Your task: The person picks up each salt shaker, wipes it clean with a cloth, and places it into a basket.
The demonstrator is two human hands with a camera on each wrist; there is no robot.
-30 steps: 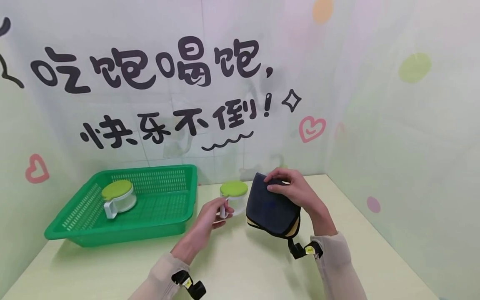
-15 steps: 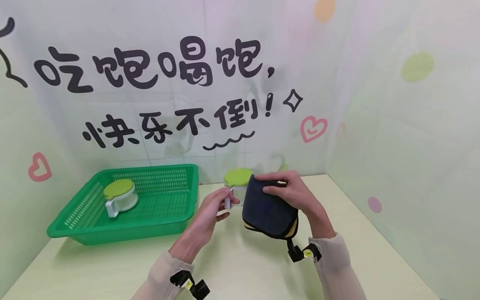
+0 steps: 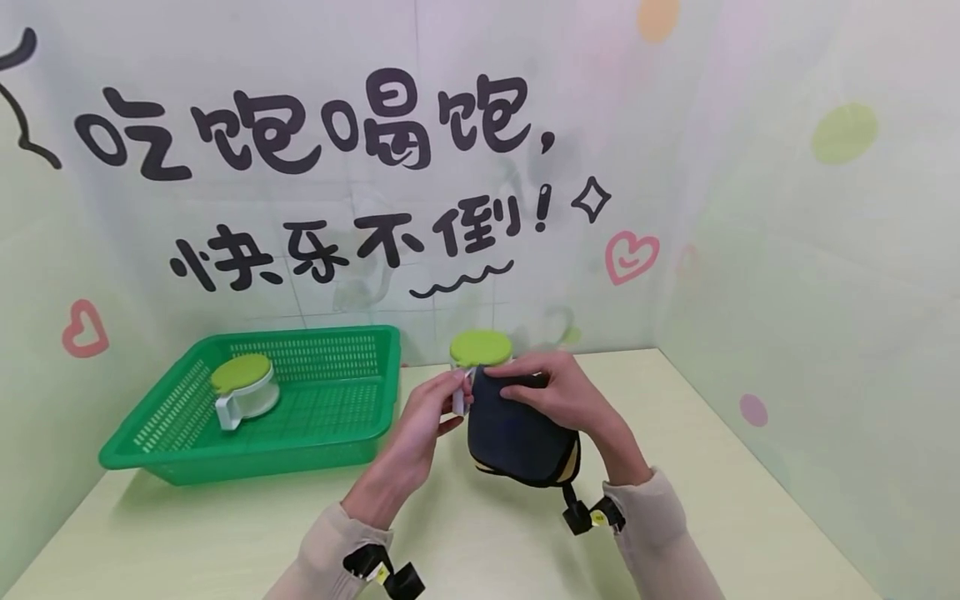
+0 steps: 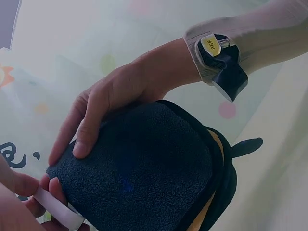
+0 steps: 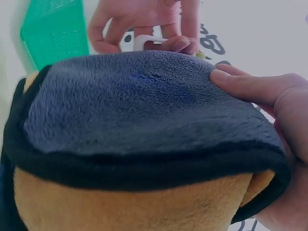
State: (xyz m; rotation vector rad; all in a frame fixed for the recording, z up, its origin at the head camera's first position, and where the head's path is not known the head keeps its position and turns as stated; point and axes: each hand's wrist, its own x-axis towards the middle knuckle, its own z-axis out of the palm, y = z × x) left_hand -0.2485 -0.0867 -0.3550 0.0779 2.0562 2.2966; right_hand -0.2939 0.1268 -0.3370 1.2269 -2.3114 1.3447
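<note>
My left hand [image 3: 423, 417] grips the white handle [image 4: 58, 211] of a clear jar with a green lid [image 3: 481, 347]; the jar's body is mostly hidden behind a cloth. That folded cloth [image 3: 521, 433], dark blue-grey on one face and tan on the other with black edging, is in my right hand [image 3: 562, 392]. The thumb lies on its near face, and the fingers reach over the top edge. In the head view the cloth's left corner meets the left fingertips and the jar handle. Fuzzy pile and the tan layer [image 5: 130, 204] show close up in the right wrist view.
A green plastic basket [image 3: 255, 468] stands on the left of the pale table [image 3: 480, 542]. Inside it sits a second jar [image 3: 246, 390] with a green lid and white handle. A printed curtain wall rises behind the table and along the right side.
My right hand has brought the cloth leftward across the front of the jar, covering most of it. The left hand has raised the jar slightly, keeping its hold on the handle.
</note>
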